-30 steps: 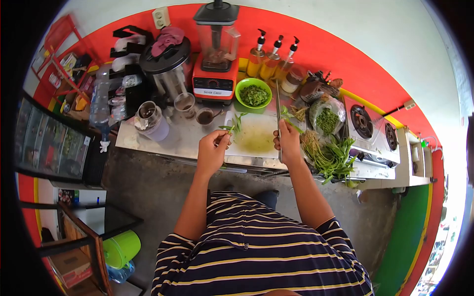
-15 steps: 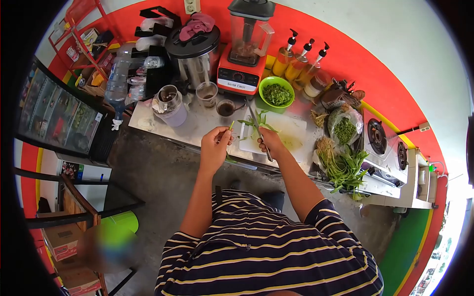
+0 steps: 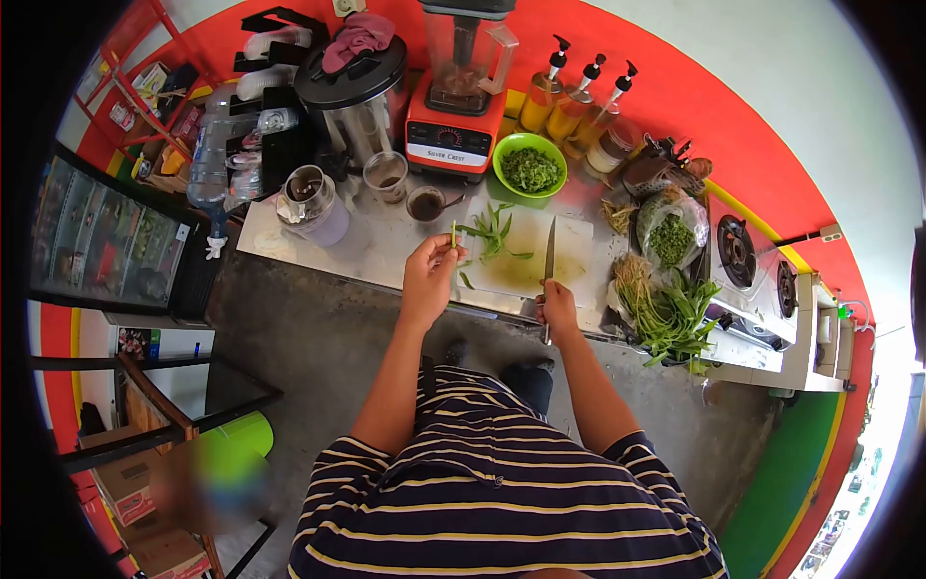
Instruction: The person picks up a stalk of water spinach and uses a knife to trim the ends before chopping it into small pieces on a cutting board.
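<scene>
left hand [image 3: 431, 275]: pinching | right hand [image 3: 558, 309]: curled, gripping | arms [image 3: 394, 386]: forward

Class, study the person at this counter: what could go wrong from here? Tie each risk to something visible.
1. The right hand holds a knife with its blade bare; if it swings toward the left hand, which pinches a short green stem, it might cut it.
2. The cup of dark contents has a spoon handle jutting out; a passing arm could tip it.
3. The leafy bundle reaches the counter's front edge and might slip off.
</scene>
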Demonstrator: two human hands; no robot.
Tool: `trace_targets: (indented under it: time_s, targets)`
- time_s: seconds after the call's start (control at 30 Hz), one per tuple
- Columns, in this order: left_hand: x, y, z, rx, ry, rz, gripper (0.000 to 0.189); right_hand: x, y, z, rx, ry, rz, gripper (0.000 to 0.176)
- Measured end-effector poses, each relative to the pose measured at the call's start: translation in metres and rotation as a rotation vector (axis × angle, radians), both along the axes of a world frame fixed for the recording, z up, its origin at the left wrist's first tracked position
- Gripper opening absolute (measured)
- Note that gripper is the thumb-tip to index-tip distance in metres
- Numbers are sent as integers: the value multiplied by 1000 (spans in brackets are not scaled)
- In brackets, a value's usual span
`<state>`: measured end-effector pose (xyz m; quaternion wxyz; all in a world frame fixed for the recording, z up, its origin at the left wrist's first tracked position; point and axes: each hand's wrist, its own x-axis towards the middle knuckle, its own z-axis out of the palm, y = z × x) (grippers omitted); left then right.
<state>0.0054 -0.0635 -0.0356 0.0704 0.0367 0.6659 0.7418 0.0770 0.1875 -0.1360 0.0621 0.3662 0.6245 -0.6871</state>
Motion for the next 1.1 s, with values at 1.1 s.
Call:
trace_targets:
  time_s: [1.1]
  targets:
    - [-12,23,13,285,91,-199,8,-4,-64,110,532,548,299,53]
